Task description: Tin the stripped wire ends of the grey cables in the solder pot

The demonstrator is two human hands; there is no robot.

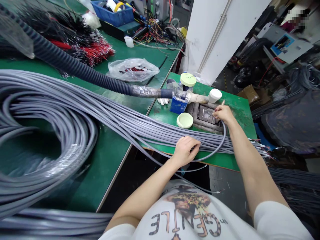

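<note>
My right hand (pixel 224 114) is closed in a pinch on the end of a grey cable (pixel 222 141), over the dark pan of a solder pot (pixel 207 114). That cable bends down from the hand and curves back left across the bundle. My left hand (pixel 186 150) lies on the front side of the grey cable bundle (pixel 155 128), fingers curled and pressed together; what is inside them, if anything, is hidden. A ribbed black hose (pixel 100 75) ends in a pale nozzle (pixel 198 98) beside the pot. Stripped ends (pixel 265 150) of the bundle show past my right forearm.
Around the pot stand a pale green open lid (pixel 185 120), a blue box (pixel 178 104), a green-lidded jar (pixel 188 80) and a white cup (pixel 215 95). A large cable coil (pixel 50 146) covers the left table. A plastic bag (pixel 133 69) and red-black wires (pixel 97 50) lie behind.
</note>
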